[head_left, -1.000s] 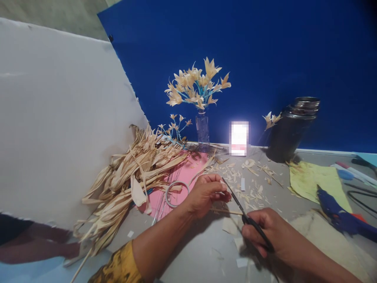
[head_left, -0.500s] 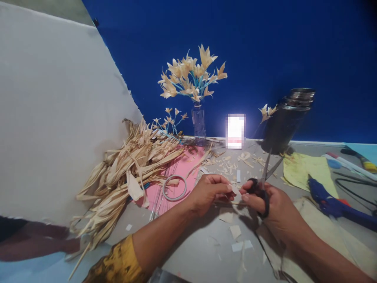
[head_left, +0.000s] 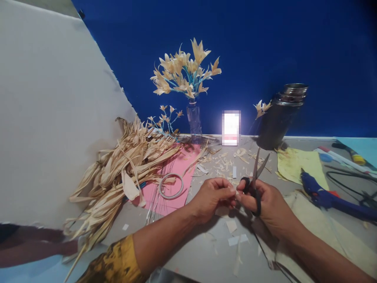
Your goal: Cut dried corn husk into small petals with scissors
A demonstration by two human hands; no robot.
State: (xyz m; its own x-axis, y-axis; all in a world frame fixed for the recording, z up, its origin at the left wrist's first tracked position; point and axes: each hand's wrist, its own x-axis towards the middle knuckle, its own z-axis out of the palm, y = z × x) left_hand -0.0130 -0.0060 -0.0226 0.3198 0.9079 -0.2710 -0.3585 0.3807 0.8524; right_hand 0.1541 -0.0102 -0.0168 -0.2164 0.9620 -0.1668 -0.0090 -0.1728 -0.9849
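Observation:
My left hand [head_left: 216, 196] is closed in a pinch on a small pale piece of corn husk, mostly hidden by the fingers. Facing it, my right hand [head_left: 262, 198] has its fingers through the black handles of a pair of scissors [head_left: 257, 169], whose blades point up and away, slightly apart. The right thumb and fingertip meet the left fingertips at the same pale piece. Below the hands lie cut pale squares [head_left: 231, 226] and a whitish strip [head_left: 238, 239].
Dried corn husks [head_left: 118, 177] heap at left beside pink paper [head_left: 176, 202] with a wire ring [head_left: 160, 188]. Behind stand a clear bottle [head_left: 194, 124] of husk flowers [head_left: 184, 70], a glowing screen [head_left: 231, 127] and a dark flask [head_left: 279, 122]. A blue glue gun [head_left: 326, 198] lies at right.
My hands have come closer together, fingertips now meeting at the pale piece. The piece shows less than before. The whole view has shifted slightly.

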